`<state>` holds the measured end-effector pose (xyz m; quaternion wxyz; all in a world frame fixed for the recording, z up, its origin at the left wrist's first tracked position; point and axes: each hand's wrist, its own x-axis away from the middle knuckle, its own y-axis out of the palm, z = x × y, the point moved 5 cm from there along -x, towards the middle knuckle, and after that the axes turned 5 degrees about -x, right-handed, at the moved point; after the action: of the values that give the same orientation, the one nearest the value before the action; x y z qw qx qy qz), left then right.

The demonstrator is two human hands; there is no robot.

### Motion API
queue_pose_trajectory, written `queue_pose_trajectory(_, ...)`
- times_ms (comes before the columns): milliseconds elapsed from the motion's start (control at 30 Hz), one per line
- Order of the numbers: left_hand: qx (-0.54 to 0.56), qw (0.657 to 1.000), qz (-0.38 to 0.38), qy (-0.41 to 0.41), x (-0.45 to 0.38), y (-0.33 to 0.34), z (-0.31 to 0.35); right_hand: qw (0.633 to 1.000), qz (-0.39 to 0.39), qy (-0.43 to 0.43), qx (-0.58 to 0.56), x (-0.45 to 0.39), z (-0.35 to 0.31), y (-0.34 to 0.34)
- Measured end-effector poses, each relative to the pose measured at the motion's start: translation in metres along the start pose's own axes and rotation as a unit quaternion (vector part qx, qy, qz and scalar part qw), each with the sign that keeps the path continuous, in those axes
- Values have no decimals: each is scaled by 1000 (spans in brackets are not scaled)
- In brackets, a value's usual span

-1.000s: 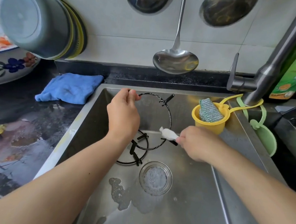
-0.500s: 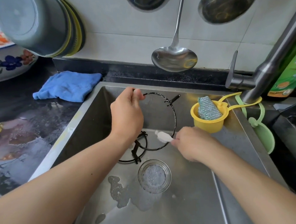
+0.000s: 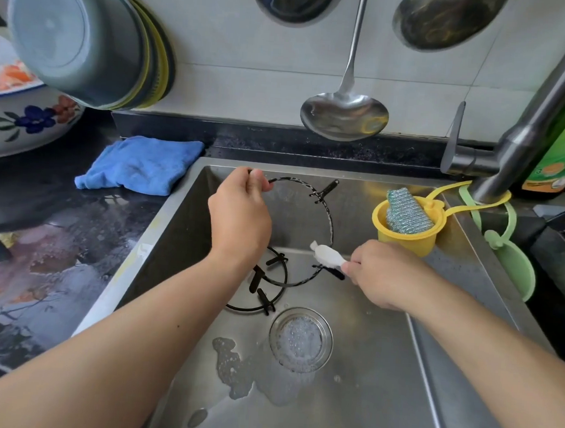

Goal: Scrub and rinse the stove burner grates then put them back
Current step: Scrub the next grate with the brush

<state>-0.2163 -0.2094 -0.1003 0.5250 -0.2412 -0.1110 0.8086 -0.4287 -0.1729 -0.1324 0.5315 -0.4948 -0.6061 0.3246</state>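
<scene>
Scrubbing is in progress. The left hand (image 3: 239, 216) grasps the upright grate (image 3: 328, 213); the right hand (image 3: 382, 276) grasps the brush (image 3: 326, 255), scrubbing at 5 o'clock. The second grate (image 3: 269, 293), rinsing and refitting remain.

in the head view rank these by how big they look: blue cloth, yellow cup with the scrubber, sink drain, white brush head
1. blue cloth
2. yellow cup and sink drain: these look about alike, and the drain lies nearer the camera, so no ranking between them
3. white brush head, held by the right hand
</scene>
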Motion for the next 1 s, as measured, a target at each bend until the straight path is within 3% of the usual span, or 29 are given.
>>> queue_pose_trajectory(133, -2, 1000, 12, -21, -5, -5, -1, 999, -31, 25, 32, -1, 13, 0)
queue_pose_trajectory(367, -9, 1000, 1, -9, 3, 1, 4, 1000, -7, 8, 7, -7, 1, 6)
queue_pose_trajectory(567, 13, 996, 49, -78, -15, -12, -15, 999, -36, -5, 28, 6, 3, -1)
queue_pose_trajectory(667, 16, 996, 33, -78, -10, -6, -9, 1000, -17, -24, 1, 0, -11, 3)
queue_pose_trajectory(867, 24, 994, 62, -86, -20, -10, -25, 997, -55, -6, -53, 12, 16, -14)
queue_pose_trajectory(1000, 33, 994, 50, -87, -17, -7, -16, 996, -47, -44, -64, 8, -5, -8)
